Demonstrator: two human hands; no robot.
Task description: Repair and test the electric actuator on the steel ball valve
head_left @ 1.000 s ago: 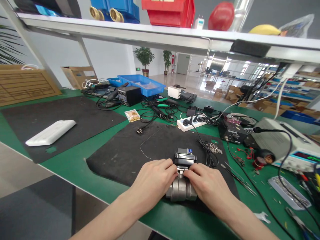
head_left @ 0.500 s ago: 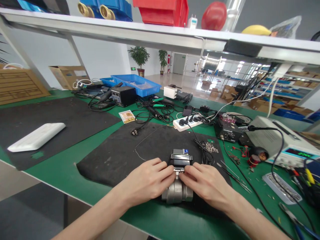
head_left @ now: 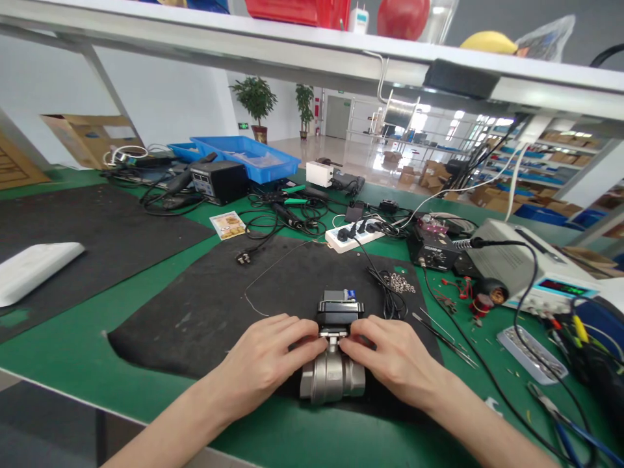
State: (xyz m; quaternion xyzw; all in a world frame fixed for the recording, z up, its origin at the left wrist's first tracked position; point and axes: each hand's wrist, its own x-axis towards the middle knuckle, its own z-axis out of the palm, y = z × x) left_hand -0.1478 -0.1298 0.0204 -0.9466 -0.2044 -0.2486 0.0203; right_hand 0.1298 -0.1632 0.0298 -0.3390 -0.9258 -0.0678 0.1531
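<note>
A steel ball valve [head_left: 333, 377] rests near the front edge of the black mat, with a black box-shaped actuator [head_left: 338, 313] sitting on its stem. My left hand [head_left: 266, 354] pinches the left side of the joint between the two, thumb below and fingers above. On the right side, my right hand [head_left: 394, 348] grips the same joint in a mirrored pinch. The thumbs lie on either side of the valve's neck, nearly meeting. The fingertips' exact contact behind the actuator is hidden.
Small metal nuts [head_left: 400, 283] and a black cable coil [head_left: 389, 300] lie beyond my right hand. Tweezers [head_left: 446, 339], blue-handled pliers [head_left: 560, 416] and a parts tray [head_left: 533, 354] are at right. Behind stands a power strip [head_left: 353, 235]; a shelf [head_left: 312, 49] spans overhead.
The camera view has shifted, moving the scene left and slightly up. My thumbs have drawn slightly apart and the fingers sit higher, so more of the valve's neck and body shows.
</note>
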